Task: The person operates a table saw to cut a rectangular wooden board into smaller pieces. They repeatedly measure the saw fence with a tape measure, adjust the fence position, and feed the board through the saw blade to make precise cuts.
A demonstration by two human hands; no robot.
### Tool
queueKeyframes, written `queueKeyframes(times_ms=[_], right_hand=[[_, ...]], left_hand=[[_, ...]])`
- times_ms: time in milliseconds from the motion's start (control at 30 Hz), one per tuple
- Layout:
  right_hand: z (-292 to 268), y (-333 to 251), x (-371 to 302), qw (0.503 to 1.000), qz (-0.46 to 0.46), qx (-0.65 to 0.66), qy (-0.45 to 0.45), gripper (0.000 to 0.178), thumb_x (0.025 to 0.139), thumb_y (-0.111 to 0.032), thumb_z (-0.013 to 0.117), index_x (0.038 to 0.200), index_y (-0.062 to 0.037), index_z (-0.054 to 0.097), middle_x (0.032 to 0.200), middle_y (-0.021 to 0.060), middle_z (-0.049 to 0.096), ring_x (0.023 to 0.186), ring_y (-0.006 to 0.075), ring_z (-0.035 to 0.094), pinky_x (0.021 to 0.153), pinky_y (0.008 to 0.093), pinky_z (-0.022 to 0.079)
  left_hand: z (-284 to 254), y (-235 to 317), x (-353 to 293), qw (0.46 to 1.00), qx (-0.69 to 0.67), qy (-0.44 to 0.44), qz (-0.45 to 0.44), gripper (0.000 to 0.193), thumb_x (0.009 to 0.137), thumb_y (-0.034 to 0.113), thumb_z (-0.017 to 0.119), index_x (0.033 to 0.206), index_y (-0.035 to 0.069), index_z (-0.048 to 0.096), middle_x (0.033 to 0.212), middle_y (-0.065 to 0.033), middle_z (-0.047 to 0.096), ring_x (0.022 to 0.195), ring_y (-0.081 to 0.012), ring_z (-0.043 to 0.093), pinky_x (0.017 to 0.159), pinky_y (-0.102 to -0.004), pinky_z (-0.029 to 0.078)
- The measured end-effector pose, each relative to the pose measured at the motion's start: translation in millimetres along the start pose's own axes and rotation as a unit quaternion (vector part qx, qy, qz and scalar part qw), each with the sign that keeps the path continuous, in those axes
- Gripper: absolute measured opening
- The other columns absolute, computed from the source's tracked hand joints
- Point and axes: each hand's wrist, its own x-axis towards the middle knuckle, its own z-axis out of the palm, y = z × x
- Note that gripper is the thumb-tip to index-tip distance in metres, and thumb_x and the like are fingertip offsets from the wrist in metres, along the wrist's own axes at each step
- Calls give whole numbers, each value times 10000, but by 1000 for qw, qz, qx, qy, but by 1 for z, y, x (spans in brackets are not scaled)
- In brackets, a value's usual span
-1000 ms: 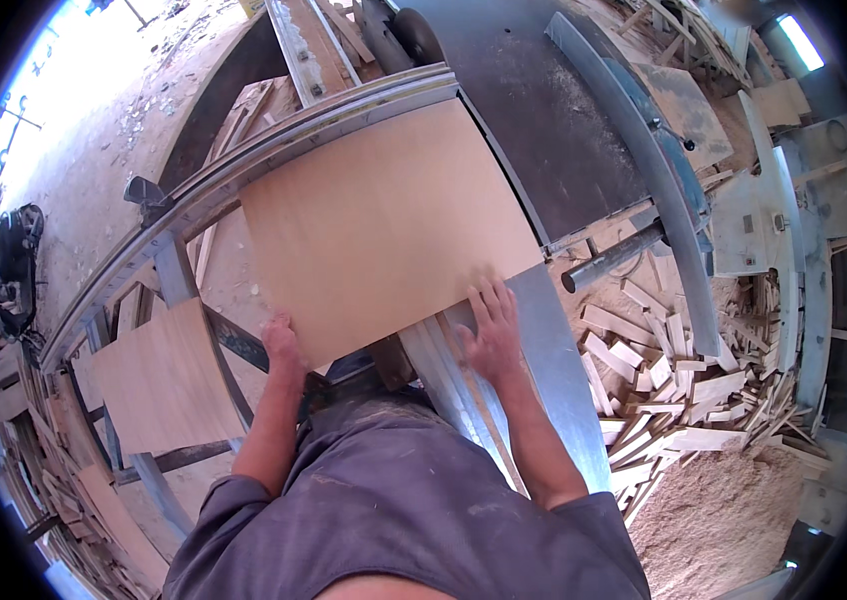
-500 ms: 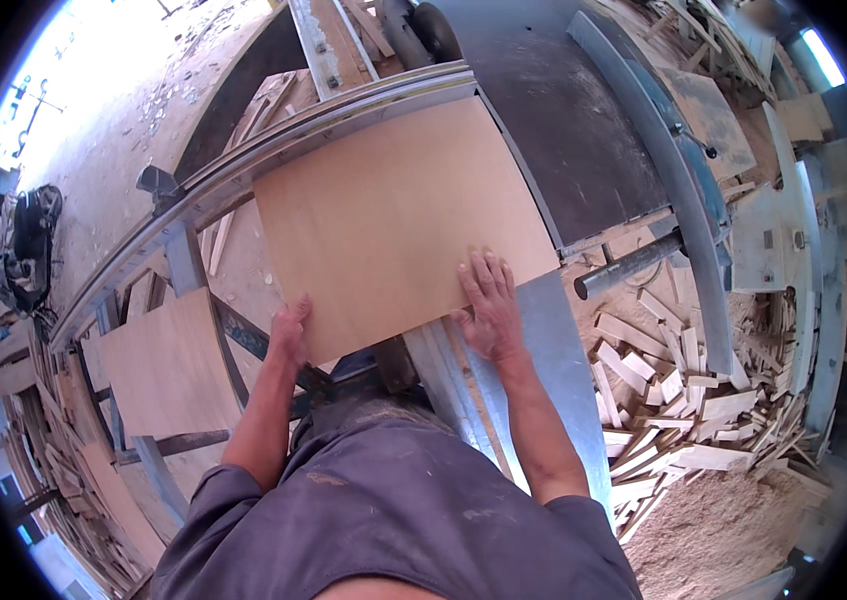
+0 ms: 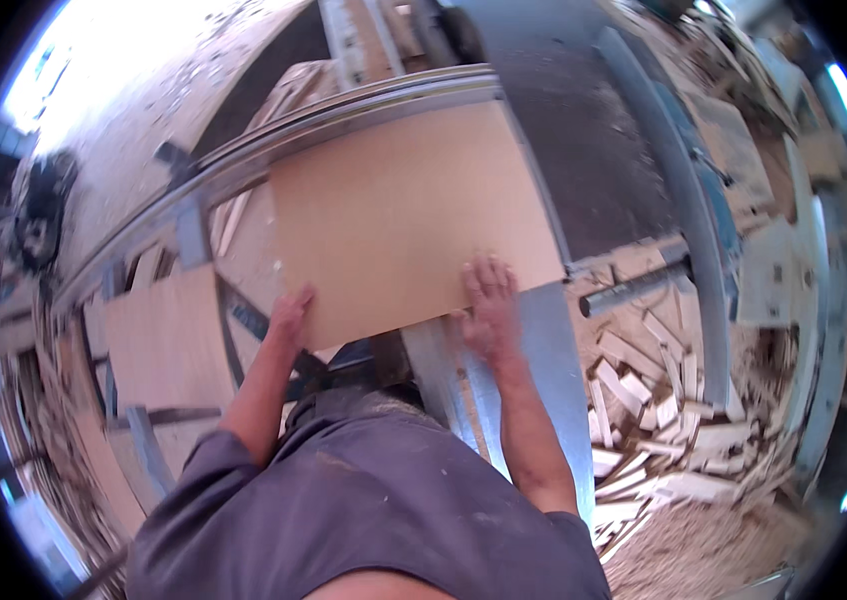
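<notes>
A rectangular sheet of pale plywood (image 3: 393,205) lies flat in front of me. Its far edge is against a long metal fence rail (image 3: 343,120), and its right edge runs along the dark machine table. At the near left corner, my left hand (image 3: 290,318) is closed on the sheet's edge; some of its fingers are hidden. My right hand (image 3: 491,310) rests at the near edge toward the right, fingers stretched flat on the top face and thumb by the edge. Under the sheet's near side runs a metal sliding table (image 3: 543,370).
Another plywood panel (image 3: 168,340) leans on the frame at left. The dark machine table (image 3: 593,140) carries a grey metal fence (image 3: 668,160) at right. Below it juts a round bar (image 3: 633,288). Wood offcuts (image 3: 683,430) and sawdust (image 3: 703,550) cover the floor at right.
The whole view has shifted slightly and blurred with head motion. Both hands keep their places on the plywood sheet, which still lies against the fence rail.
</notes>
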Motion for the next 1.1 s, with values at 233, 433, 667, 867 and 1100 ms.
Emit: queueKeyframes(times_ms=[233,433,667,867,1100], right_hand=[[0,-4,2,999,14,-21,-20,897,781,-447,727,1514,-66,377,1601,180,286,1497,375,217,1213,541,163],[8,3,4,999,4,-54,1,926,819,-575,642,1537,-81,332,1608,182,264,1493,385,210,1204,544,172],[7,1,7,999,-3,-49,10,962,804,-559,669,1556,-95,288,1611,177,250,1487,384,222,1205,548,178],[7,-1,9,998,7,-60,-11,923,832,-585,624,1547,-93,310,1614,172,237,1487,388,205,1206,545,163],[11,-2,16,999,3,-51,6,925,803,-513,683,1539,-84,322,1605,180,243,1475,401,214,1202,550,164]], left_hand=[[24,15,-17,997,-69,3,38,360,996,214,595,1270,-19,579,1161,-128,676,1017,-263,679,896,-431,567],[40,31,-28,995,-88,-26,32,401,984,260,638,1280,-2,571,1116,-128,680,971,-265,684,848,-444,581],[42,31,-27,995,-82,-10,62,465,977,267,652,1312,-25,517,1141,-143,667,984,-283,681,850,-461,583],[42,33,-26,997,-68,-8,44,449,984,278,642,1289,-36,542,1125,-149,669,983,-280,678,853,-468,580],[22,18,-19,991,-122,23,56,478,1043,407,492,1263,-8,582,1116,-117,685,971,-238,679,860,-368,558]])
